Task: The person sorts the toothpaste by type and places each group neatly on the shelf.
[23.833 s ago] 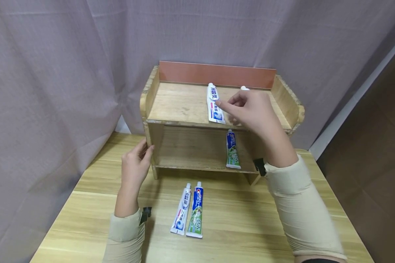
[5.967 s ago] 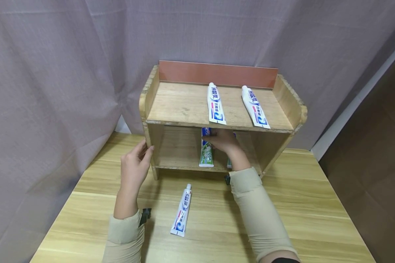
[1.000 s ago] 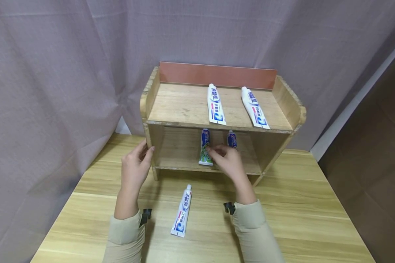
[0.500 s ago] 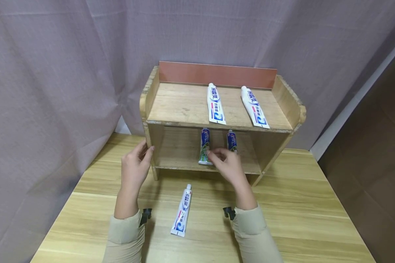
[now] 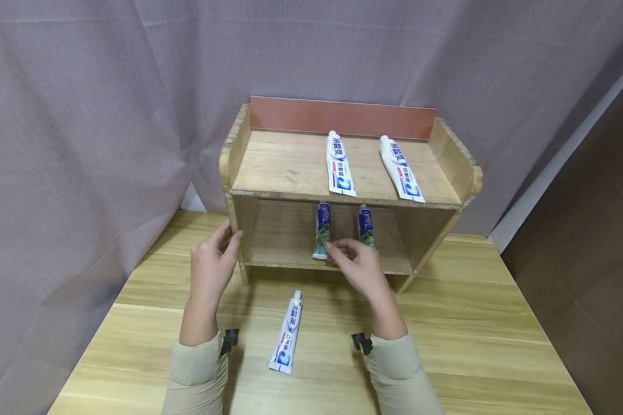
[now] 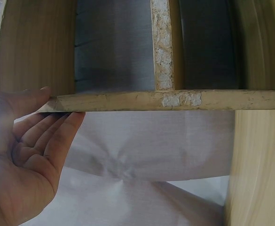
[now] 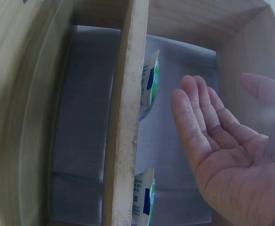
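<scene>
My left hand [image 5: 213, 256] grips the left side panel [image 6: 128, 101] of a small wooden shelf, thumb on one face and fingers on the other. In front of the lower shelf is my right hand [image 5: 360, 265], its fingers loosely bent. The right wrist view shows that hand [image 7: 231, 155] holding nothing, a gap between it and the tubes. Nearest to it in the head view lies a blue-green toothpaste tube [image 5: 322, 225], cap towards the back. A second blue-green toothpaste tube [image 5: 366, 225] lies to its right, its lower end hidden by the hand.
Two white toothpaste tubes, one left [image 5: 340, 164] and one right [image 5: 402, 170], lie on the top shelf [image 5: 285, 161]. A third white toothpaste tube [image 5: 287, 334] lies on the wooden table [image 5: 472, 346] between the forearms. Grey curtain [image 5: 109, 115] hangs behind.
Since the oldest frame, one blue-green toothpaste tube has gone from table to lower shelf. Over the last second my right hand has drawn slightly back towards me; my left hand stays put.
</scene>
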The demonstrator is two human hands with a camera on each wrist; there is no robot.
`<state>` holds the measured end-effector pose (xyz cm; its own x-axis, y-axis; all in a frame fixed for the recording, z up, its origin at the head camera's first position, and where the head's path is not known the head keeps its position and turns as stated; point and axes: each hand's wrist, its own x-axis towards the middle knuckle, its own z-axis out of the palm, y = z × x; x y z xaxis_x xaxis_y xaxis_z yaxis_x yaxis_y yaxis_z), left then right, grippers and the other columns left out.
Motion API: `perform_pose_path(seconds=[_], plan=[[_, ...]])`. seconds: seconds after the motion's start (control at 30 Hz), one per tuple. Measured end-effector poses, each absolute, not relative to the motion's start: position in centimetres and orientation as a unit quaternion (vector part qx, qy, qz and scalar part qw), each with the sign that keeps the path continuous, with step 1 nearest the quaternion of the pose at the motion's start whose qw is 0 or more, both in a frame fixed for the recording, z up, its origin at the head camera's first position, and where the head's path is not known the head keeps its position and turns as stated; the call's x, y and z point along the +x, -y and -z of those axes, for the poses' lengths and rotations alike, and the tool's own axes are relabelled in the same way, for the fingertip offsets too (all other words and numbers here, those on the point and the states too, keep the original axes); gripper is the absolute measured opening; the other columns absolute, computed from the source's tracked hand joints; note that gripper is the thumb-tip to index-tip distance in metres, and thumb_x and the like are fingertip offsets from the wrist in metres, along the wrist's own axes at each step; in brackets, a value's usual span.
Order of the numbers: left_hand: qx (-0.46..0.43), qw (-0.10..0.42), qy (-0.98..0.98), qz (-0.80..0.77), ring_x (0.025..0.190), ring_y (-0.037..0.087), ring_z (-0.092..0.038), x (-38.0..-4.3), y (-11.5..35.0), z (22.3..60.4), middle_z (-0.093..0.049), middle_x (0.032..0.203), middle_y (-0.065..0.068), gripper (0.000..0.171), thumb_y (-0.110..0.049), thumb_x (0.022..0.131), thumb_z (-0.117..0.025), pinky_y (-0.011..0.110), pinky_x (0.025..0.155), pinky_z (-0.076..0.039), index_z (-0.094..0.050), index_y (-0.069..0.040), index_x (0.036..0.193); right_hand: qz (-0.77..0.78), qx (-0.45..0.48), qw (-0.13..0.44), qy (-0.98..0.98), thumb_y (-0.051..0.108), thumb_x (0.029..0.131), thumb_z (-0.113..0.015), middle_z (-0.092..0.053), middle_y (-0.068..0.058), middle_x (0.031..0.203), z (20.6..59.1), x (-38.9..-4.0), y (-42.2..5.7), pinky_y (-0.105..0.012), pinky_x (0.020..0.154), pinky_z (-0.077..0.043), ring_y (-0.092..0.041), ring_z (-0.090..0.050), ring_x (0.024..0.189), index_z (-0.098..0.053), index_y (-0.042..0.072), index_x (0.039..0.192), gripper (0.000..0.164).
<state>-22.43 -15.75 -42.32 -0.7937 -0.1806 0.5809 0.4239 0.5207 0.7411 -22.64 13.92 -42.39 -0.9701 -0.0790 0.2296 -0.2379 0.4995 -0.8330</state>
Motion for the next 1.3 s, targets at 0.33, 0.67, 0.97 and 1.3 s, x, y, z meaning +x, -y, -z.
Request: perform_pose_path(seconds=[0.33, 0.67, 0.97, 1.3], plan=[[-0.078, 0.314, 0.813, 0.484, 0.099, 0.028, -0.073, -22.4, 15.7, 42.4, -0.071, 0.116, 0.017, 0.035, -0.013, 0.096, -0.070, 0.030, 0.082, -0.062, -0.066, -0.003, 0.129, -0.508, 0.088, 0.075, 0.854, 0.037, 0.096, -0.069, -0.075, -0.006, 0.092, 42.7, -21.3, -13.2, -0.033, 0.078, -0.063, -0.026, -0.072, 0.084, -0.072, 0.005, 0.108, 0.034], [-0.074, 0.313, 0.815, 0.483, 0.099, 0.027, -0.073, -22.5, 15.8, 42.2, -0.071, 0.115, 0.018, 0.035, -0.013, 0.096, -0.070, 0.026, 0.081, -0.062, -0.066, -0.002, 0.129, -0.533, 0.110, 0.066, 0.837, 0.029, 0.096, -0.070, -0.074, -0.004, 0.091, 43.3, -19.8, -12.5, -0.028, 0.078, -0.063, -0.023, -0.071, 0.084, -0.072, 0.006, 0.106, 0.025], [-0.076, 0.315, 0.812, 0.486, 0.100, 0.028, -0.073, -22.6, 15.9, 42.4, -0.070, 0.116, 0.019, 0.035, -0.011, 0.096, -0.070, 0.023, 0.081, -0.061, -0.066, 0.000, 0.128, -0.547, 0.126, 0.059, 0.825, 0.027, 0.095, -0.072, -0.075, -0.002, 0.089, 44.1, -18.7, -11.6, -0.026, 0.078, -0.063, -0.022, -0.072, 0.084, -0.075, 0.008, 0.101, 0.020], [-0.077, 0.318, 0.813, 0.482, 0.100, 0.027, -0.073, -22.6, 15.9, 42.4, -0.071, 0.115, 0.018, 0.034, -0.011, 0.096, -0.070, 0.024, 0.081, -0.061, -0.067, -0.001, 0.128, -0.500, 0.135, 0.026, 0.855, 0.037, 0.093, -0.073, -0.071, 0.010, 0.084, 45.8, -18.3, -10.4, -0.027, 0.068, -0.061, -0.013, -0.067, 0.077, -0.074, 0.019, 0.097, 0.019]])
